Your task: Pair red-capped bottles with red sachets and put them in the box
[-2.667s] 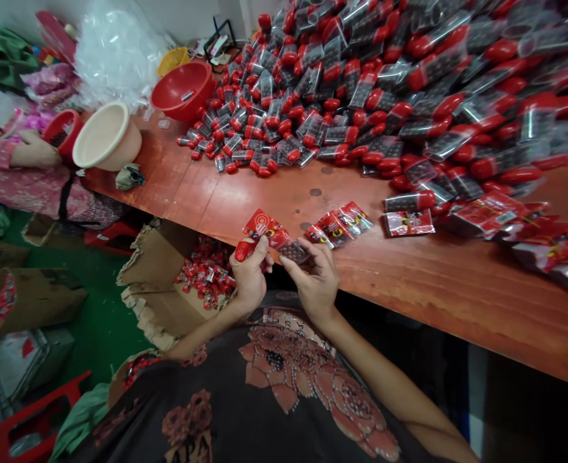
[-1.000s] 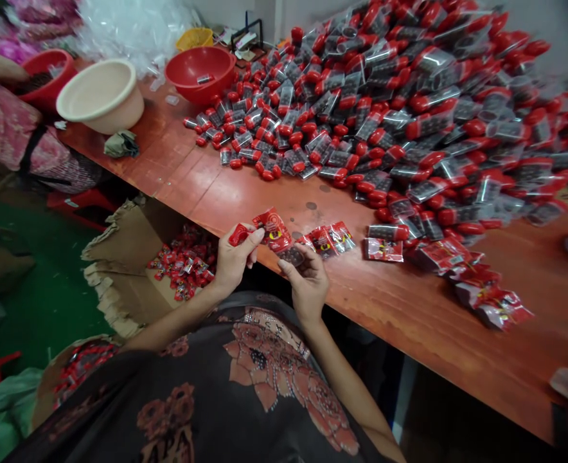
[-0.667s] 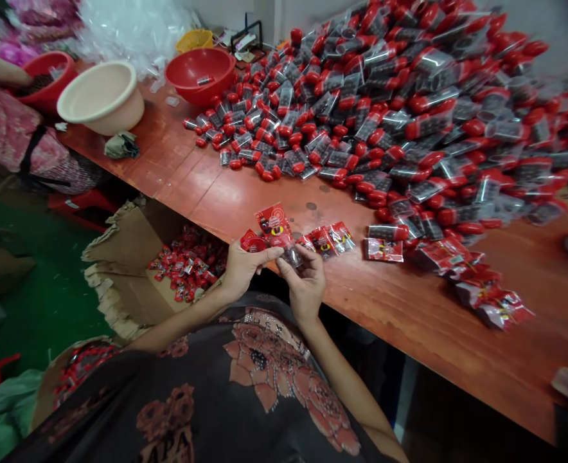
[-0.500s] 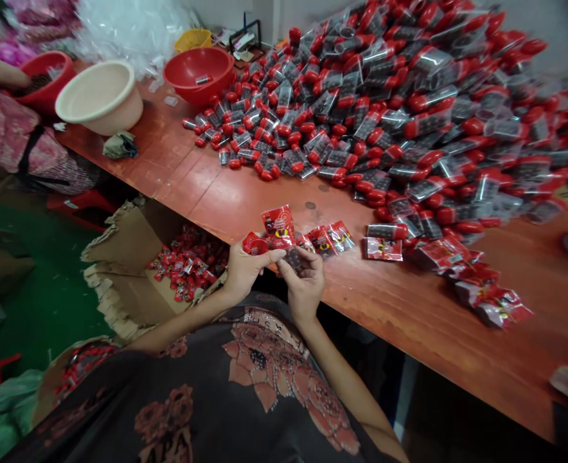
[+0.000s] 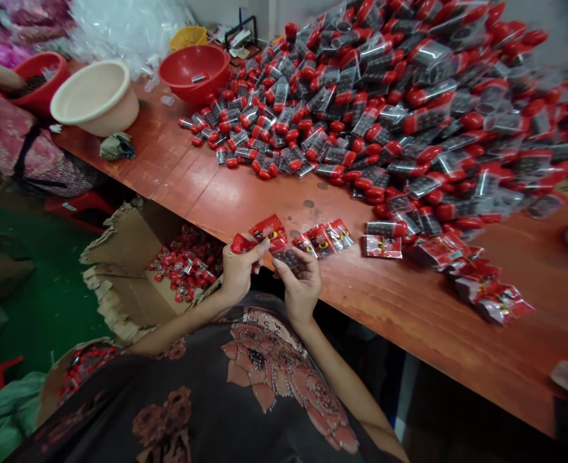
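Note:
Both my hands are raised over the table's front edge, holding one red printed packet (image 5: 267,233) between them. My left hand (image 5: 239,270) pinches its red end (image 5: 241,243) with thumb and fingers. My right hand (image 5: 299,284) holds the lower end at a clear capsule with dark contents (image 5: 286,257). Just right of my right hand lies a short row of sealed red packets (image 5: 325,238). Farther right, more packets (image 5: 477,283) sit below a large heap of clear capsules with red caps (image 5: 361,122).
The reddish wooden table (image 5: 409,302) runs across the view. Below its edge at left stands an open cardboard box (image 5: 124,257) holding red packets. A red bowl (image 5: 195,72) and a cream basin (image 5: 94,96) sit at the far end, near a co-worker's pink sleeve (image 5: 4,128).
The packet has tilted from nearly upright to leaning over, with its top turned toward the left. My left thumb has shifted along it, and the view has drifted slightly.

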`<state>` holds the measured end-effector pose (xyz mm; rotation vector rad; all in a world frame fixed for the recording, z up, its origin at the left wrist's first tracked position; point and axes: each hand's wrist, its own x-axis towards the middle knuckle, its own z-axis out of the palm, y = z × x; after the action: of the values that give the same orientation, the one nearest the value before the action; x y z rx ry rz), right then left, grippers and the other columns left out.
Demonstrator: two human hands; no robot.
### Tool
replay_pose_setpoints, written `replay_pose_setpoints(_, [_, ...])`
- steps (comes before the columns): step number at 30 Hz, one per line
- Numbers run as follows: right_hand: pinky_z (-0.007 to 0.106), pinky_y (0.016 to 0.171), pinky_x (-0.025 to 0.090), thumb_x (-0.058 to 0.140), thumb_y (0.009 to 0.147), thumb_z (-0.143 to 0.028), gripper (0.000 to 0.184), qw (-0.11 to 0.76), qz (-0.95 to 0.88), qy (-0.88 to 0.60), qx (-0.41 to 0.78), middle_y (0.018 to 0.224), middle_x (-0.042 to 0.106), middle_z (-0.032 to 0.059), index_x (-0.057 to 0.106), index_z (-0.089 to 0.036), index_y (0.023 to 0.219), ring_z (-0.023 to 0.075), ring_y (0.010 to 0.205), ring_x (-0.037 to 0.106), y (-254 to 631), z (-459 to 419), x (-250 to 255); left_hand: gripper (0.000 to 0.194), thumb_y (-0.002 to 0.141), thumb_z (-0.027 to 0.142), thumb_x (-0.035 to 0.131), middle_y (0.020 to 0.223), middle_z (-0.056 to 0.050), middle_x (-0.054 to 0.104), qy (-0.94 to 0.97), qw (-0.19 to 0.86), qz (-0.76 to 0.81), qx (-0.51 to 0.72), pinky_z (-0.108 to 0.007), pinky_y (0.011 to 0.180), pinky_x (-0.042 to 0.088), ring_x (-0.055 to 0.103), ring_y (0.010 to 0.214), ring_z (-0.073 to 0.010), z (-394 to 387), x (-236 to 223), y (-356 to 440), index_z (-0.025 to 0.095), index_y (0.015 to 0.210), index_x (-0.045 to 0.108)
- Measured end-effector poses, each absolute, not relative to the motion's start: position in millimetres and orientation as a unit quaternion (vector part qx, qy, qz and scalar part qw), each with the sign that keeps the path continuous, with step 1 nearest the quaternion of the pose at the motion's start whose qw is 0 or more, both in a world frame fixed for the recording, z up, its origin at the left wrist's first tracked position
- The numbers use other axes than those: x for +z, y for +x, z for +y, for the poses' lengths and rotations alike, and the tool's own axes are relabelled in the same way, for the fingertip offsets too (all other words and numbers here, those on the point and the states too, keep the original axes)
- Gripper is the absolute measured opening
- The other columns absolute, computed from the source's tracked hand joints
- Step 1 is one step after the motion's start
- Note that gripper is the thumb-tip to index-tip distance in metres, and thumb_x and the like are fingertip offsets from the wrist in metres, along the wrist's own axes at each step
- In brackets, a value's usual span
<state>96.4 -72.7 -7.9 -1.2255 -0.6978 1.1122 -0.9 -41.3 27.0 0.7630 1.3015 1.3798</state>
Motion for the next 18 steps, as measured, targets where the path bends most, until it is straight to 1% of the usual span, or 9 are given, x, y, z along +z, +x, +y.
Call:
replay_pose_setpoints(4, [0.026,0.057,0.059,0.077,0.071,-0.031,0.037,0.621,-0.318,-0.532,0.480,0.087,0.071,0.0001,0.060,-0.023,0.102,0.0135,0.070,0.068,97.0,-73.2,-9.1,0.031,0.065,0.038,0.081,0.051,0.005,0.053,0.336,0.506,0.546,0.577,-0.017,0.038,0.034,0.043,0.042,-0.0049,-45.8,22.4,0.7,0.016,0.067,0.059])
replay_pose_setpoints(8, [0.028,0.063,0.060,0.076,0.072,-0.031,0.036,0.615,-0.328,-0.529,0.484,0.089,0.072,0.0009,0.061,-0.022,0.104,0.0139,0.073,0.069,97.5,-73.7,-11.1,0.030,0.060,0.031,0.083,0.054,0.004,0.054,0.338,0.564,0.531,0.535,-0.018,0.037,0.032,0.041,0.042,-0.0042,-44.4,21.3,-1.2,0.015,0.062,0.059])
replay_pose_setpoints(11, [0.027,0.065,0.059,0.076,0.071,-0.029,0.035,0.623,-0.314,-0.530,0.482,0.087,0.071,-0.0004,0.061,-0.022,0.102,0.0126,0.071,0.068,95.3,-74.2,-11.6,0.027,0.061,0.031,0.082,0.056,0.004,0.055,0.312,0.611,0.528,0.501,-0.019,0.035,0.032,0.043,0.042,-0.0053,-43.9,20.9,-1.0,0.014,0.065,0.061])
replay_pose_setpoints(13, [0.026,0.066,0.059,0.077,0.070,-0.028,0.034,0.631,-0.302,-0.530,0.480,0.086,0.071,-0.0010,0.062,-0.022,0.100,0.0121,0.072,0.068,93.7,-73.9,-10.8,0.027,0.061,0.031,0.082,0.057,0.003,0.056,0.301,0.620,0.530,0.494,-0.019,0.035,0.032,0.045,0.043,-0.0058,-44.8,20.3,0.2,0.014,0.067,0.062])
replay_pose_setpoints(16, [0.026,0.065,0.058,0.078,0.069,-0.026,0.034,0.637,-0.281,-0.524,0.491,0.085,0.070,-0.0015,0.062,-0.022,0.098,0.0120,0.072,0.067,93.5,-72.2,-9.0,0.028,0.061,0.032,0.082,0.056,0.004,0.055,0.297,0.619,0.530,0.498,-0.018,0.035,0.033,0.044,0.042,-0.0053,-46.0,19.4,1.9,0.014,0.066,0.061])
replay_pose_setpoints(18, [0.025,0.060,0.057,0.079,0.068,-0.026,0.036,0.632,-0.269,-0.520,0.507,0.084,0.070,-0.0015,0.062,-0.022,0.099,0.0118,0.069,0.066,95.1,-70.7,-7.9,0.031,0.060,0.035,0.083,0.054,0.004,0.054,0.292,0.624,0.525,0.500,-0.018,0.035,0.032,0.043,0.041,-0.0051,-45.2,19.5,1.9,0.014,0.063,0.059])
